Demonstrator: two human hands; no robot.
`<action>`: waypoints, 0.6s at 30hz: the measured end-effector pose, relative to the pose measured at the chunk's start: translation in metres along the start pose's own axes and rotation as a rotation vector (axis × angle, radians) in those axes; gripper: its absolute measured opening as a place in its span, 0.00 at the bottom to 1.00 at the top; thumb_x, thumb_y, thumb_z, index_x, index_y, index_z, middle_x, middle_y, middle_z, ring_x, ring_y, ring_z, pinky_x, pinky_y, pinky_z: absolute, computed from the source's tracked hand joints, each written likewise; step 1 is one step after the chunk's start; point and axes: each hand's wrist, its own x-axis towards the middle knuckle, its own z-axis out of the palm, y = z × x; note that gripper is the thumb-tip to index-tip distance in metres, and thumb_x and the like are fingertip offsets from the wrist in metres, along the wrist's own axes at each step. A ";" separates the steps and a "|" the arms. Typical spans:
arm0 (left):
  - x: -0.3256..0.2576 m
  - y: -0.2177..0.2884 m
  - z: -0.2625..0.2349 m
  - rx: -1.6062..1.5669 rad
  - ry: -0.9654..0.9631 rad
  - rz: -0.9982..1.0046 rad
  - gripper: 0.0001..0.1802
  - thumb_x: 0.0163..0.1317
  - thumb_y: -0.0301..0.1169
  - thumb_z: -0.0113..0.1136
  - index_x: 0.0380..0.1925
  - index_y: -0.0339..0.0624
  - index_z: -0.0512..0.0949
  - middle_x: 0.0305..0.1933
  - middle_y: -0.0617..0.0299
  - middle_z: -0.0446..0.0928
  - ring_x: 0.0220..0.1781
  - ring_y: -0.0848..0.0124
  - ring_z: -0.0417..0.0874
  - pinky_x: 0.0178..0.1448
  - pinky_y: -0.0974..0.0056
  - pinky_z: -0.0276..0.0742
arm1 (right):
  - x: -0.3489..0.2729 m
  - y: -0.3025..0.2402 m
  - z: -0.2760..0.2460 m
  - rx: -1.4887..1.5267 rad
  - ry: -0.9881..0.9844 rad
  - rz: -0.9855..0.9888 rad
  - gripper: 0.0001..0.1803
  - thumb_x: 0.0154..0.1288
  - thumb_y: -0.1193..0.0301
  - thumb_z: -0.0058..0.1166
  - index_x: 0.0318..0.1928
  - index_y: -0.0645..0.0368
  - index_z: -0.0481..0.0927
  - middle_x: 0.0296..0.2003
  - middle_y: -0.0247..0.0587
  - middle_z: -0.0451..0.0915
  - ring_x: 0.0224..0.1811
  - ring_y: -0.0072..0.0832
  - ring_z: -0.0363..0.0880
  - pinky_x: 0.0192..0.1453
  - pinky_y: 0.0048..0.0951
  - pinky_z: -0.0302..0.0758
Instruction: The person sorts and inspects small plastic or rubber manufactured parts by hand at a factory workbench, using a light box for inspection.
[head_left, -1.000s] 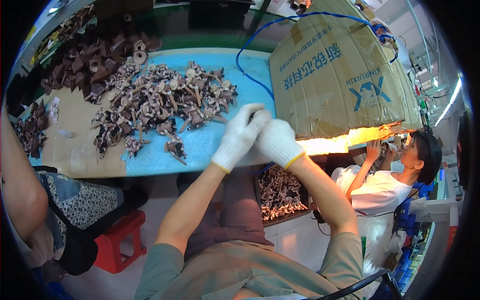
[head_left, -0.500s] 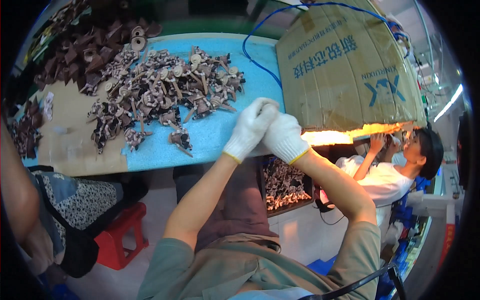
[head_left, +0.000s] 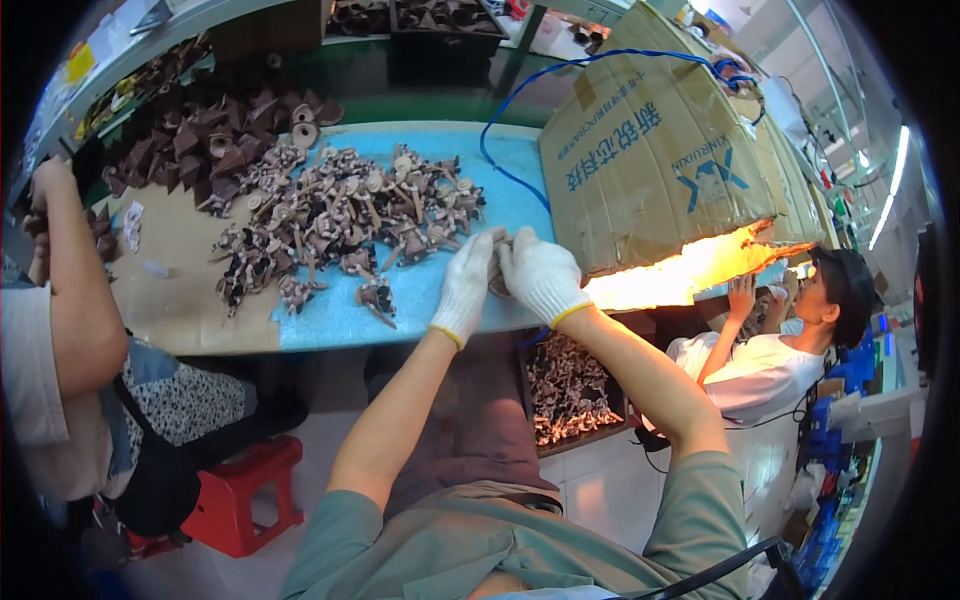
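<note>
With both gloved hands brought together at the near edge of the blue mat [head_left: 330, 325], I see my left hand [head_left: 468, 285] and right hand [head_left: 540, 275] touching, fingers curled around a small brown part [head_left: 497, 283] pinched between them. Only a sliver of that part shows between the gloves, so I cannot tell its shape. Both hands are clenched on it, the left from the left side, the right from the right.

Just left and far of the hands lies the pile [head_left: 340, 215] of brown parts, spread over the mat. Farther left, a darker heap [head_left: 200, 145] sits at the far left of the table. To the right, a cardboard box [head_left: 650, 160] leans over the table, glowing orange light under its near edge. A blue cable [head_left: 500, 150] curves from the mat up over the box.

Below the table edge, near my right forearm, a bin [head_left: 570, 390] holds more parts. A red stool [head_left: 240, 495] stands on the floor at left, beside 1 person's bare arm [head_left: 80, 290]. At right, another person in a white shirt [head_left: 750, 370] sits well apart.
</note>
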 end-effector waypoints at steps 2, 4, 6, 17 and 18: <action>-0.001 0.008 -0.001 0.048 0.013 0.070 0.27 0.81 0.45 0.48 0.64 0.31 0.75 0.62 0.49 0.79 0.62 0.65 0.82 0.67 0.60 0.78 | 0.003 0.002 -0.009 0.044 -0.091 0.113 0.26 0.77 0.52 0.48 0.46 0.69 0.77 0.33 0.62 0.87 0.37 0.56 0.88 0.44 0.51 0.84; -0.007 0.016 -0.004 0.194 0.089 0.141 0.28 0.81 0.47 0.50 0.62 0.30 0.75 0.56 0.47 0.82 0.53 0.64 0.87 0.56 0.61 0.85 | 0.000 0.013 -0.012 0.311 -0.083 0.207 0.27 0.76 0.50 0.49 0.45 0.68 0.77 0.29 0.55 0.85 0.30 0.46 0.85 0.37 0.44 0.81; -0.013 0.039 -0.011 0.152 -0.076 -0.082 0.28 0.80 0.47 0.52 0.60 0.30 0.77 0.52 0.48 0.83 0.48 0.64 0.87 0.52 0.62 0.84 | -0.008 0.015 -0.014 0.821 -0.080 0.341 0.28 0.75 0.47 0.51 0.45 0.65 0.78 0.25 0.44 0.79 0.22 0.28 0.77 0.29 0.33 0.75; -0.053 0.060 0.011 0.792 -0.146 0.317 0.16 0.75 0.31 0.62 0.55 0.29 0.80 0.48 0.52 0.86 0.45 0.66 0.89 0.50 0.63 0.85 | -0.038 -0.011 -0.023 1.364 -0.236 0.545 0.25 0.80 0.47 0.46 0.44 0.58 0.78 0.26 0.40 0.79 0.22 0.32 0.80 0.25 0.33 0.76; -0.044 0.062 -0.001 1.021 -0.221 0.586 0.16 0.75 0.30 0.62 0.56 0.29 0.80 0.50 0.52 0.85 0.48 0.65 0.88 0.53 0.62 0.85 | -0.032 -0.005 -0.014 1.544 -0.369 0.623 0.25 0.80 0.46 0.46 0.43 0.57 0.78 0.25 0.35 0.78 0.20 0.25 0.76 0.22 0.27 0.72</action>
